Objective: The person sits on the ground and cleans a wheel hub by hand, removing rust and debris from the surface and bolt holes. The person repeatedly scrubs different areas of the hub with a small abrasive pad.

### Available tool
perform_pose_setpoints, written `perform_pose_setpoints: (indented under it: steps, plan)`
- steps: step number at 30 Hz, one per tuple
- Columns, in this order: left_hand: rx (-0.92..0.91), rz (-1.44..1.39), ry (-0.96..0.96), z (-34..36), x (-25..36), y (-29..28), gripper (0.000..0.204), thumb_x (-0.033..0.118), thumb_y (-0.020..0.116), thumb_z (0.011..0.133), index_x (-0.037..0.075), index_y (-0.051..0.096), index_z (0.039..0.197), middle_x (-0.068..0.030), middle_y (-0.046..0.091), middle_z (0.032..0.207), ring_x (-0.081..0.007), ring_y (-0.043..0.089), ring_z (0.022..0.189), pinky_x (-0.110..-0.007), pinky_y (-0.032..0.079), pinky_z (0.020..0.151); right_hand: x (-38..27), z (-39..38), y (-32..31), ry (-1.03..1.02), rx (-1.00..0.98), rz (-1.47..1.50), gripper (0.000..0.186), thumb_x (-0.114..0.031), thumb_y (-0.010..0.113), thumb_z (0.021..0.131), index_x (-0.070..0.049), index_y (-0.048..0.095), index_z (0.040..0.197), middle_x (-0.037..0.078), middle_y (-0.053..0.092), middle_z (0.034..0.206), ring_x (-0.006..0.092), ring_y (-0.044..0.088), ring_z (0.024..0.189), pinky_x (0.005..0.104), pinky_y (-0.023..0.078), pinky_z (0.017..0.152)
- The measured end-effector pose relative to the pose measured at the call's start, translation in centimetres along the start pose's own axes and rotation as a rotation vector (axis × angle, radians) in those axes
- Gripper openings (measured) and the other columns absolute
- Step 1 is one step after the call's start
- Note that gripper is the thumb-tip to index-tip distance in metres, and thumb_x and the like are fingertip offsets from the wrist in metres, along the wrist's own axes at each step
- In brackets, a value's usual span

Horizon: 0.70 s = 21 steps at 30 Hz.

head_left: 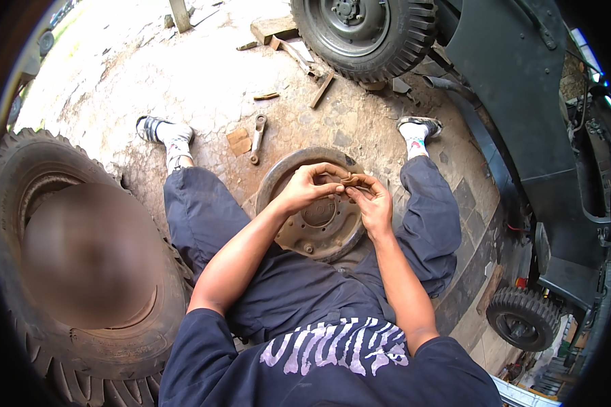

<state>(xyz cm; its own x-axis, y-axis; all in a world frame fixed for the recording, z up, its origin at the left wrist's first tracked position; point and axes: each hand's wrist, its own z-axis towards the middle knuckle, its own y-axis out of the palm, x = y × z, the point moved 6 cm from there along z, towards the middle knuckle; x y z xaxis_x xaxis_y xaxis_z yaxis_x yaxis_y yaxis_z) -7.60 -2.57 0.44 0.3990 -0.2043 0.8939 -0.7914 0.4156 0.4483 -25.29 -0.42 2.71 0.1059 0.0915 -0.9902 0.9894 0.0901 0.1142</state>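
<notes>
My left hand and my right hand meet in front of me, fingertips pinched together around a small brownish piece. Fingers cover most of that piece, so its kind cannot be made out. Directly beneath both hands, between my spread legs, lies a round, rusty metal drum-like part with a raised centre and holes around it. My hands hide part of its upper face.
A large tyre lies at the left, its middle blurred out. Ahead are a metal rod with ringed ends, wood scraps and a vehicle wheel. Dark green vehicle bodywork lines the right, with another wheel lower down.
</notes>
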Motion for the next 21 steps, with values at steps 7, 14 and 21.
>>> perform_pose_setpoints:
  steps: [7,14,21]
  plan:
    - [-0.055,-0.028,0.011,0.2,0.4,0.2,0.049,0.01,0.082,0.095,-0.001,0.064,0.139,-0.0058,0.074,0.115,-0.0133,0.072,0.101,-0.031,0.06,0.093,0.3,0.1,-0.4,-0.01,-0.012,-0.014,0.022,0.008,0.074,0.095,0.005,0.068,0.116,0.014,0.076,0.114,0.02,0.075,0.106,0.0325,0.062,0.095]
    - [0.026,0.031,-0.086,0.4,-1.1,-0.8,0.038,0.012,0.087,0.091,0.001,0.068,0.122,-0.0004,0.071,0.104,-0.0108,0.07,0.102,-0.029,0.06,0.091,1.0,0.1,-1.0,0.093,-0.039,-0.015,0.02,-0.001,0.08,0.095,0.001,0.067,0.11,0.01,0.076,0.104,0.0155,0.075,0.094,0.0284,0.06,0.084]
    - [0.043,-0.128,-0.047,0.6,-1.0,-0.9,0.022,0.009,0.085,0.092,0.005,0.066,0.102,-0.0034,0.073,0.102,-0.0115,0.071,0.098,-0.029,0.06,0.085,1.3,0.1,-1.2,0.071,-0.002,-0.03,0.019,-0.003,0.081,0.095,0.0,0.067,0.109,0.006,0.075,0.101,0.0092,0.071,0.089,0.0239,0.056,0.075]
